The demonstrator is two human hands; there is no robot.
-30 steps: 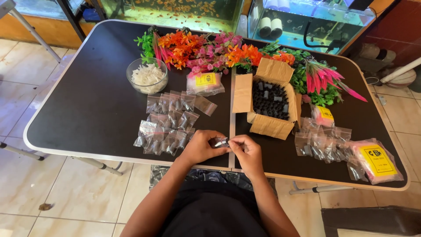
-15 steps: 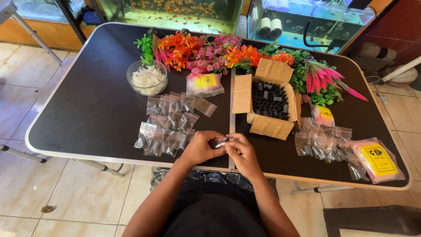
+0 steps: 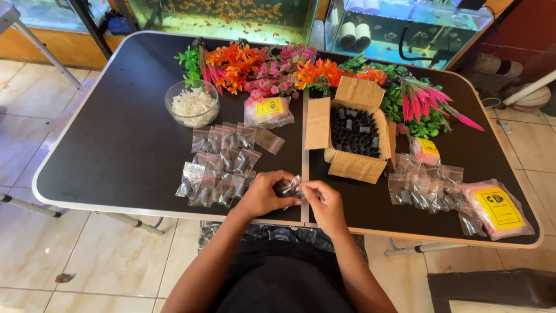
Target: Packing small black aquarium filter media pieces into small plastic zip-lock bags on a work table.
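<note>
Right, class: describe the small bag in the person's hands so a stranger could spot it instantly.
Start at the black folding table and go to its near edge, at the centre seam. There the left hand and right hand pinch a small clear bag of dark pieces. Unlike the filled bags lying flat to its left, it is lifted off the table.

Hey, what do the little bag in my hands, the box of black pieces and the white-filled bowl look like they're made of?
The small bag, pinched between left hand and right hand, looks like thin clear plastic: glossy, crinkled, see-through. The box looks like plain brown cardboard, matte, with folded-out flaps. The bowl is transparent and shiny, glass or clear plastic; I can't tell which.
</note>
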